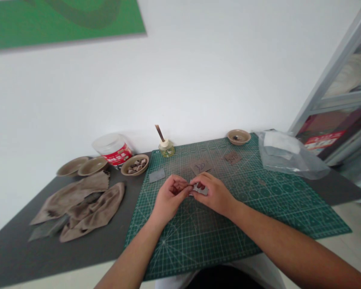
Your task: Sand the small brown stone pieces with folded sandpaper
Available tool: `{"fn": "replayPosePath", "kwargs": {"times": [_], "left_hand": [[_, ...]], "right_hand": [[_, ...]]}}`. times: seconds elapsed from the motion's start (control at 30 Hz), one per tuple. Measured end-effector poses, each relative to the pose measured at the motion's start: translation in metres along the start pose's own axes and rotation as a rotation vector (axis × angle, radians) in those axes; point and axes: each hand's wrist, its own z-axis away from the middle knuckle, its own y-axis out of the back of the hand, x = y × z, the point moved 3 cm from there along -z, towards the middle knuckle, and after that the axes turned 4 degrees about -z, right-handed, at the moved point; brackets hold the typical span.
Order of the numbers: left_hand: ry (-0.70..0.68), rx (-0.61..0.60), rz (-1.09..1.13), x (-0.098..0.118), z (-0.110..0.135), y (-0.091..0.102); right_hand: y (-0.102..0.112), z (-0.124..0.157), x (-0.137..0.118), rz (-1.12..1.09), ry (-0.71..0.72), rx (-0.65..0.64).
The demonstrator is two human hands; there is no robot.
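Both hands meet over the green cutting mat. My left hand is curled, its fingertips pinching a small dark reddish piece I cannot make out clearly. My right hand is closed on a small grey piece of sandpaper wrapped against that piece. Just beyond the hands lies a brown sandpaper square marked 320. Another brown square lies further right, and a grey square lies to the left.
A bowl of small brown stones, two empty bowls, a white tub with a red label, a small glass bottle with a stick, a bowl, brown cloths, a clear plastic bag, a metal shelf.
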Motion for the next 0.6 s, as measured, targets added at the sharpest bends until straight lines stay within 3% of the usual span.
{"fn": "replayPosePath", "kwargs": {"times": [0.1,0.2,0.4,0.6], "left_hand": [[-0.02,-0.012,-0.078,0.0,0.0,0.002],[-0.116,-0.025,-0.352,0.002,-0.001,0.007],[-0.284,-0.239,-0.83,-0.002,-0.002,-0.002],[-0.298,-0.275,-0.996,-0.002,0.002,-0.006]], "right_hand": [[0.002,-0.001,0.001,0.052,0.001,0.02],[0.008,-0.002,0.007,0.162,-0.041,0.051],[0.01,-0.001,0.025,0.302,-0.125,-0.031],[0.001,0.001,0.028,0.41,-0.102,-0.104]]}}
